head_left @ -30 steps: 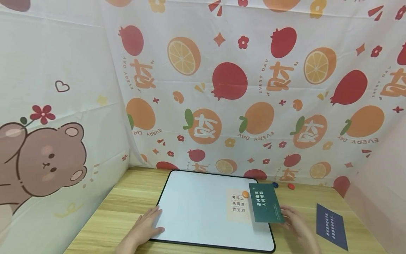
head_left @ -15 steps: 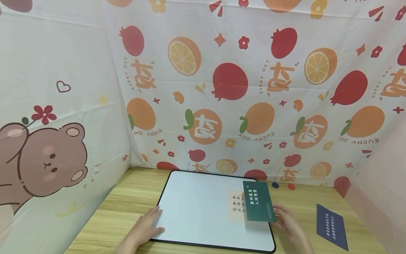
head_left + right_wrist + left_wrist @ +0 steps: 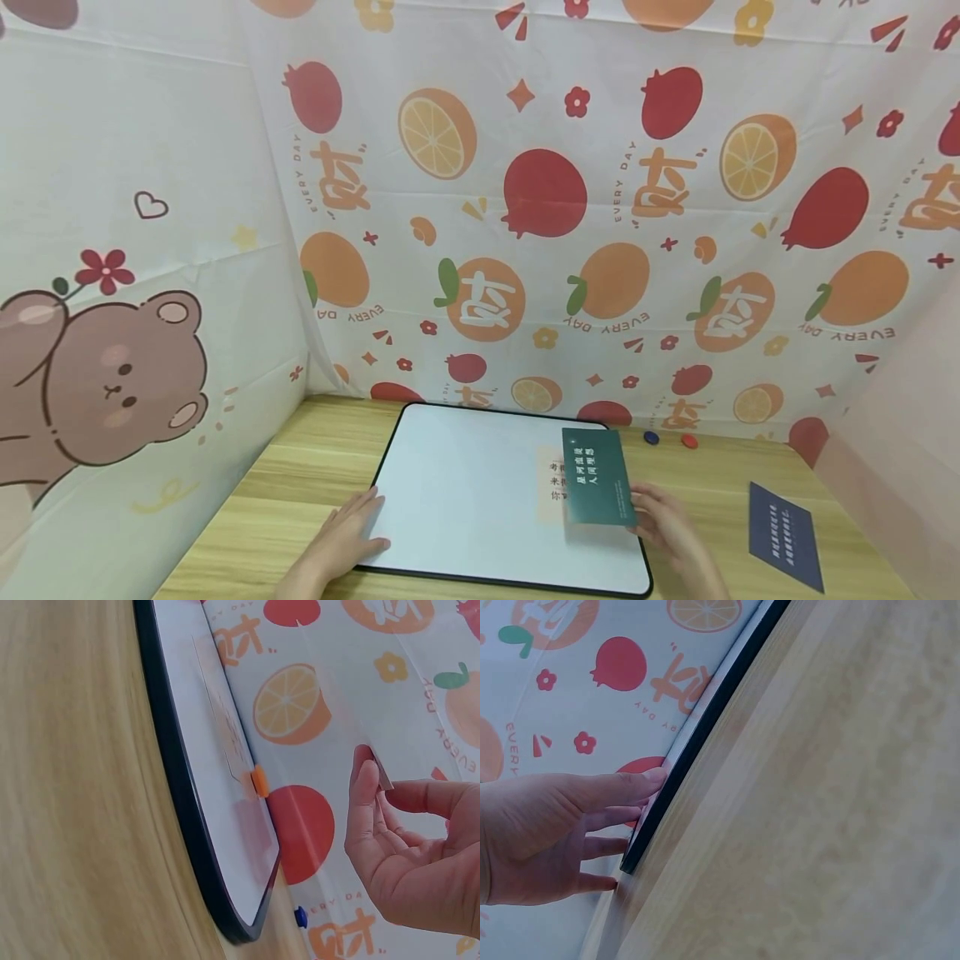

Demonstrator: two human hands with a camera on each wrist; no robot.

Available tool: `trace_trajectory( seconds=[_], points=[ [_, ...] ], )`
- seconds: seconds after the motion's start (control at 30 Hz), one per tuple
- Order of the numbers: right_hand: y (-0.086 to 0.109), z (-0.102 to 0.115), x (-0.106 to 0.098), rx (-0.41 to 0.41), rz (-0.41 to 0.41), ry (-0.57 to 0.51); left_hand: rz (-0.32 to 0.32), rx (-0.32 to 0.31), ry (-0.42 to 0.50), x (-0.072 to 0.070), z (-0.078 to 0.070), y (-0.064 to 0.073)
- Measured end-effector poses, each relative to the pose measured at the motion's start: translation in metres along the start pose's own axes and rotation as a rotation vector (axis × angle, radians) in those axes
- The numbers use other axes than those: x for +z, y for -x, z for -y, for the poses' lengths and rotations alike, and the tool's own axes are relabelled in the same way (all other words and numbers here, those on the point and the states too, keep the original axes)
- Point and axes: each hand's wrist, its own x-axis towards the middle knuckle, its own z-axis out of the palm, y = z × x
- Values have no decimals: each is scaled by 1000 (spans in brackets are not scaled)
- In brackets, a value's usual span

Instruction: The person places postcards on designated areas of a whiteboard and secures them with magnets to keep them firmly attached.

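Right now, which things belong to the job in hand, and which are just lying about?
Job, apparently:
green card, pinched by the right hand
whiteboard, touched by the left hand
cream card, orange disc, on the whiteboard

Lying about, seemingly:
navy card
blue disc
red disc

I work in a small nook walled with hangings, whether in a home or a studio I cannot tell: fruit-print cloth (image 3: 543, 217) behind the far edge of my wood-grain surface (image 3: 258, 500), bear-print cloth (image 3: 142, 242) beyond its left edge.
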Motion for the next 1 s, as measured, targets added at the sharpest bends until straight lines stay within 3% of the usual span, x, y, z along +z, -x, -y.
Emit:
trace_trajectory(
  seconds=[0.17, 0.43, 1.0],
  points=[
    [0, 0, 6, 7, -23, 0, -1, 0, 0, 0, 0, 0],
    [-2, 3, 14, -16, 30, 11, 1, -3, 9, 0, 0, 1],
    [-4, 12, 31, -5, 17, 27, 0, 8, 14, -2, -1, 2]
  ],
)
